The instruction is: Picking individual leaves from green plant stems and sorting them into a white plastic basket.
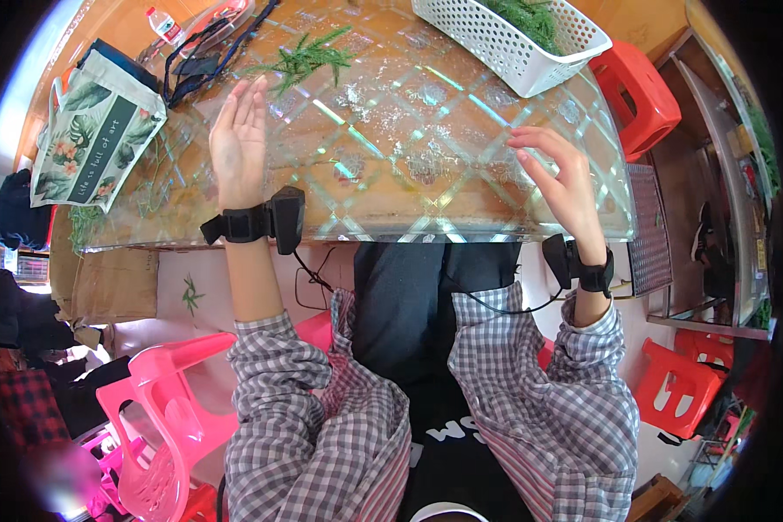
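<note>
My left hand (239, 143) is over the left part of the table (391, 196), palm turned up and fingers stretched out, holding nothing. Just beyond its fingertips lies a green feathery sprig (309, 59), perhaps artificial foliage; I cannot tell whether they touch. On the right, my right hand (564, 170) hovers over the table with its thumb apart from lightly curved fingers, and nothing is in it. Farther back stands a white perforated plastic basket (535, 76) with more green sprigs (526, 19) inside. Both wrists wear black straps with small devices and cables.
A leaf-print tote bag (130, 113) is at the table's left, near a dark strap (183, 74) and a small bottle (165, 26). White bits litter the glass top. A red stool (648, 91) is at the right, a pink chair (165, 391) at lower left.
</note>
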Demonstrator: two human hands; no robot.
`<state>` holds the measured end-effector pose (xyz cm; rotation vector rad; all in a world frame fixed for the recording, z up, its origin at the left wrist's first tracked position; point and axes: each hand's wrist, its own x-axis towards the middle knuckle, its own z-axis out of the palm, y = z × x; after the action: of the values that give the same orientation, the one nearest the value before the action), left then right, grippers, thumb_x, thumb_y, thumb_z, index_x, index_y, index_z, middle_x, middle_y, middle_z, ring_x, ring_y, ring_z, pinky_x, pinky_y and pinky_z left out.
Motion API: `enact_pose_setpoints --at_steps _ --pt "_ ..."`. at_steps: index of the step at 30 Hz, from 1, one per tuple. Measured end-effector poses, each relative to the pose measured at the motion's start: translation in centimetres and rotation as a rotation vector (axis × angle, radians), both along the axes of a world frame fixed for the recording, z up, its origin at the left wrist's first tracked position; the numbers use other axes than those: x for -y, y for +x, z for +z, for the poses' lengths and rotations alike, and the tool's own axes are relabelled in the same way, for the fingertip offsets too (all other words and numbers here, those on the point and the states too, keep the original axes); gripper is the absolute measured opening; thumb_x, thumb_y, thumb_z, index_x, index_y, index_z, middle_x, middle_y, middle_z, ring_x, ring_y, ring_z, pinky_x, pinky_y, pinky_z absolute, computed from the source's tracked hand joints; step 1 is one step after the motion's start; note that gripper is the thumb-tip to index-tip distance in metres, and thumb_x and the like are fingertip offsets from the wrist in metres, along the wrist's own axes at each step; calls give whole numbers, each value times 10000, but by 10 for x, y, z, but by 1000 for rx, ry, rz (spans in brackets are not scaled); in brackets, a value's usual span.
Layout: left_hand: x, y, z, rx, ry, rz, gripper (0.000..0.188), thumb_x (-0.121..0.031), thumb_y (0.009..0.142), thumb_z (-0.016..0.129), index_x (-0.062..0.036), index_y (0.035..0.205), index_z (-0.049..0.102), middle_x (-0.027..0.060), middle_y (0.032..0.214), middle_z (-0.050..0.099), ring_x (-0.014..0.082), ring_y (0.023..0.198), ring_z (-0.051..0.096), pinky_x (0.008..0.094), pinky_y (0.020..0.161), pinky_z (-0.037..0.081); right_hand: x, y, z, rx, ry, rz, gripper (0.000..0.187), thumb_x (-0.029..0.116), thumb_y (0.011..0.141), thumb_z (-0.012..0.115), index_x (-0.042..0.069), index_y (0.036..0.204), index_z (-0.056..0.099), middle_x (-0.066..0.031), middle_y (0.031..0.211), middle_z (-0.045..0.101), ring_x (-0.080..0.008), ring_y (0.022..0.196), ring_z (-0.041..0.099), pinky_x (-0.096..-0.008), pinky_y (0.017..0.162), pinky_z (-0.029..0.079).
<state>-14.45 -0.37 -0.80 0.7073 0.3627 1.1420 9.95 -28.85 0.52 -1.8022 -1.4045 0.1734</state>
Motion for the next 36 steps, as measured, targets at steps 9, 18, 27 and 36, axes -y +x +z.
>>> enact_pose_setpoints --at_steps 9,18,27,36 --pt "1 2 -3 54 -102 -90 296 -68 905 424 127 1125 388 276 1179 438 296 1098 482 305 933 433 1 -6 6 23 -9 -17 164 102 823 542 4 931 615 -109 1006 606 -233 990 556 -309 845 413" --pt "-4 -1 -3 123 -170 -102 292 -51 899 424 125 1130 391 274 1200 430 293 1099 478 305 916 443 7 -9 19 40 14 -47 158 82 813 543 -3 930 610 -109 1012 602 -228 967 567 -301 826 425" --pt "-4 3 -7 110 -225 -166 305 -67 903 428 93 1161 393 246 1215 432 260 1100 476 293 883 451 13 -12 31 70 40 -77 161 81 808 546 -2 933 607 -113 1008 604 -229 955 573 -298 820 429" --pt "12 11 6 34 -7 -181 318 -81 904 444 86 1169 391 216 1214 433 233 1097 470 277 887 433 7 -2 23 89 51 -76 159 98 802 556 5 918 609 -113 997 607 -246 957 575 -317 820 433"
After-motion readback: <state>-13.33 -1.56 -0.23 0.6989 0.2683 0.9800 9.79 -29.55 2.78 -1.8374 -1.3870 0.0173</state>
